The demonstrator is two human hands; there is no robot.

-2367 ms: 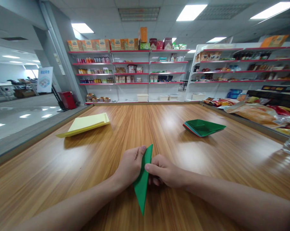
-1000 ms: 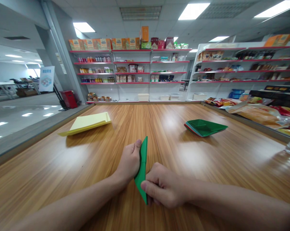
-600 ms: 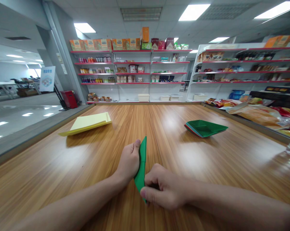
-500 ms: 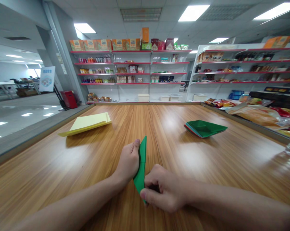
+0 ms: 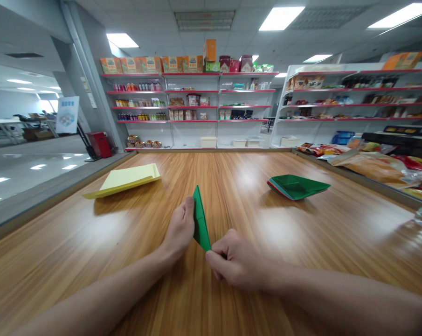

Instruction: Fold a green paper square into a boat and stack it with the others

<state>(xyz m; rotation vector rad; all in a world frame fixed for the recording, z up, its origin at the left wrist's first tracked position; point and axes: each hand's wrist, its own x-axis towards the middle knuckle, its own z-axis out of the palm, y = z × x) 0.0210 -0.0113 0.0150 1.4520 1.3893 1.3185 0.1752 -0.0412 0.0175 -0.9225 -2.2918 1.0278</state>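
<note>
While both forearms reach forward over the wooden table (image 5: pixel 92 242), the left hand (image 5: pixel 177 231) lies along the left side of a folded green paper (image 5: pixel 200 221), its thumb pressed against the paper's long edge. That paper is a narrow pointed shape in the middle of the table, its far tip pointing away from the person. Curled into a loose fist, the right hand (image 5: pixel 233 261) pinches the near tip of the paper between thumb and fingers. Farther back on the left lies a stack of yellow paper (image 5: pixel 127 179), and on the right, well apart from the hands, a pile of green sheets (image 5: pixel 296 185). Behind the table stand shelves (image 5: pixel 193 105) of packaged goods, and snack bags (image 5: pixel 371 165) lie along the right edge.
</note>
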